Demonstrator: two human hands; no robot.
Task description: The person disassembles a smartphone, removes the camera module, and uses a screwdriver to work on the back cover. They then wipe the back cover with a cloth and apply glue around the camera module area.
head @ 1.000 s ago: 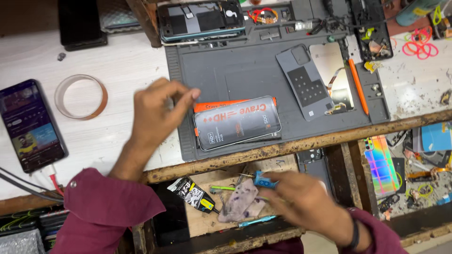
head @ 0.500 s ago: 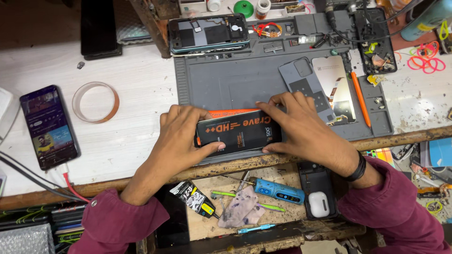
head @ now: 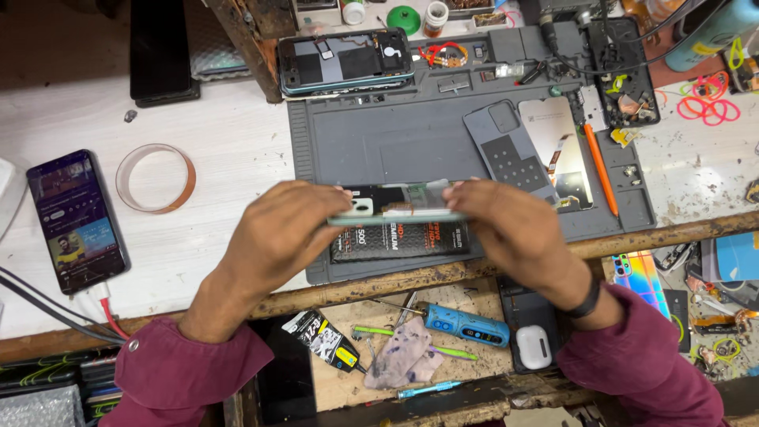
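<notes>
Both hands hold a thin phone body (head: 395,210) with a pale green edge, turned almost edge-on a little above the grey work mat (head: 379,142). My left hand (head: 277,237) grips its left end, near a white camera block. My right hand (head: 514,233) grips the right end. Directly under it, on the mat's front edge, lies a flat black packet (head: 399,241) with an orange stripe.
An opened phone (head: 344,63) lies at the mat's back, with a grey panel (head: 506,150), a screen (head: 557,146) and an orange tool (head: 601,170) to the right. At left are a lit phone (head: 75,221) and a tape ring (head: 154,178). A blue screwdriver (head: 462,324), a cloth (head: 403,356) and a glue tube (head: 328,340) sit in the drawer.
A second ago my right hand was down at the drawer; then both hands rested on the black packet. Now they hold a phone body raised edge-on above that packet.
</notes>
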